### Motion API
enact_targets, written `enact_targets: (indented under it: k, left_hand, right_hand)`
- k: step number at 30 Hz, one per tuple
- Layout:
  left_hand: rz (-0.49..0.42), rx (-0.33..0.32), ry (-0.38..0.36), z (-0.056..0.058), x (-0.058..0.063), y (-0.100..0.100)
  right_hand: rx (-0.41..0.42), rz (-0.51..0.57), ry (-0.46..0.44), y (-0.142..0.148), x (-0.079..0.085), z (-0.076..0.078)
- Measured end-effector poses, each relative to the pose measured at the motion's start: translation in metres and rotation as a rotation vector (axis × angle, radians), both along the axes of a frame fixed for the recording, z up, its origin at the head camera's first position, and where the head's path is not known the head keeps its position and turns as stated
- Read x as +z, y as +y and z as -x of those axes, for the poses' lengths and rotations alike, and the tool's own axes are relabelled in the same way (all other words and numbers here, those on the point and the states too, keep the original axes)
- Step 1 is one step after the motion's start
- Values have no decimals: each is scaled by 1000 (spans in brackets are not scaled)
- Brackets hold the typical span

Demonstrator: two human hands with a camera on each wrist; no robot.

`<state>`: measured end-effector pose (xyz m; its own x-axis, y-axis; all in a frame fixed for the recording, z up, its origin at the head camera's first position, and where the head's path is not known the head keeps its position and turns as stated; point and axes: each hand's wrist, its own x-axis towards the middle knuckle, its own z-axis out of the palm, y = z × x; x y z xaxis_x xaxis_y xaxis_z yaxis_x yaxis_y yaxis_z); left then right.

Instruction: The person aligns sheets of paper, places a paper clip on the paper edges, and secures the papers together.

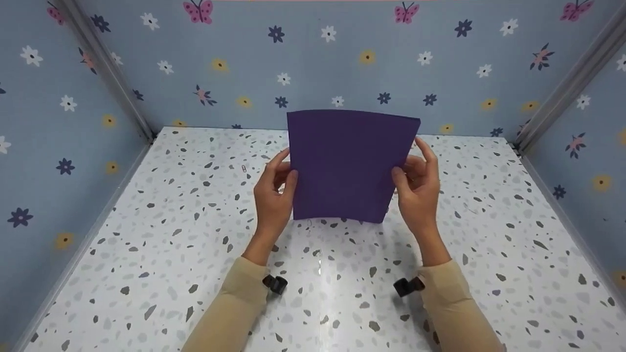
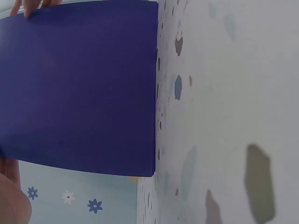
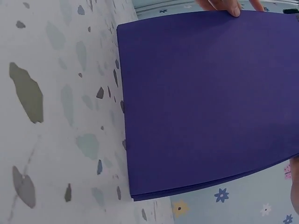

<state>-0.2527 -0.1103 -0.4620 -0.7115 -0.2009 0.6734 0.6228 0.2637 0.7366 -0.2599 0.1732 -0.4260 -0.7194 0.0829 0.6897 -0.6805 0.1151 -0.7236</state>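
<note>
A stack of purple paper sheets (image 1: 349, 166) stands upright and slightly bowed above the table, held between my two hands. At its left edge my left hand (image 1: 275, 195) pinches it, thumb in front and fingers behind. My right hand (image 1: 420, 195) grips the opposite edge in the same way, its index finger reaching up along the side. Several layered edges show along the side of the purple stack (image 3: 210, 107) in the right wrist view. In the left wrist view the lower edge of the stack (image 2: 84, 88) is at or just above the tabletop; whether it touches, I cannot tell.
A small paper clip (image 1: 244, 168) lies on the speckled white table (image 1: 195, 254), left of the stack. Blue panels (image 1: 313, 63) with flowers and butterflies enclose the back and both sides. Each sleeve has a small black device (image 1: 276, 284) at the wrist.
</note>
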Motion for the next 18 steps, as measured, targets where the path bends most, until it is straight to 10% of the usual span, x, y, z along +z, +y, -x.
enact_targets:
  k: [18]
  left_hand:
    - [2, -23, 33, 1, -1, 0]
  right_hand:
    - [22, -246, 80, 13, 86, 8]
